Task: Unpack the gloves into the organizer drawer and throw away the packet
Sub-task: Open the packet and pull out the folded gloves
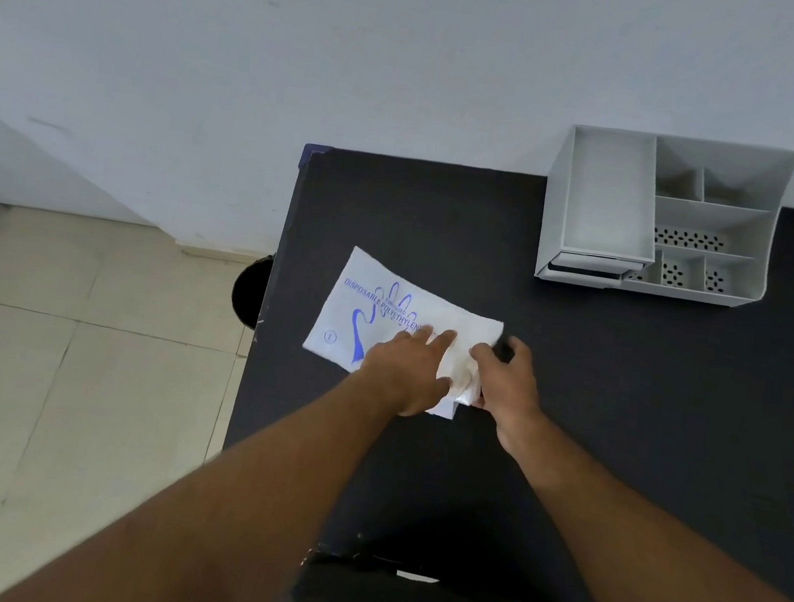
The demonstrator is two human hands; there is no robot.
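- Early in the task, by the look of things: glove packet (385,317) lying flat on the black tabletop (629,387), near its left edge and well apart from the organizer.
- Printed in blue on the packet: a hand outline and "DISPOSABLE POLYETHYLENE"; the rest of the wording covered by the hands.
- Left hand (407,372) spread flat on the near middle of the packet, fingers extended, pressing it down rather than gripping.
- Right hand (506,381) curled at the packet's right end, fingers pinching the bunched white plastic there; cannot tell whether that is the packet's mouth or gloves starting to come out.
- No loose gloves visible anywhere on the tabletop.
- Grey organizer (665,214) standing at the far right of the tabletop against the wall, its compartments apparently bare.
- Organizer drawer (588,263), low at the front left, seemingly shut or barely ajar; hard to tell for certain.
- Dark round bin (252,289) on the floor just beside the tabletop's left edge, partly hidden; a likely place for the packet.
- Done so far, judging from this: packet secured, opening or extraction perhaps under way.
- Left to do: draw the gloves out, open the drawer, place the gloves inside, discard the empty packet.
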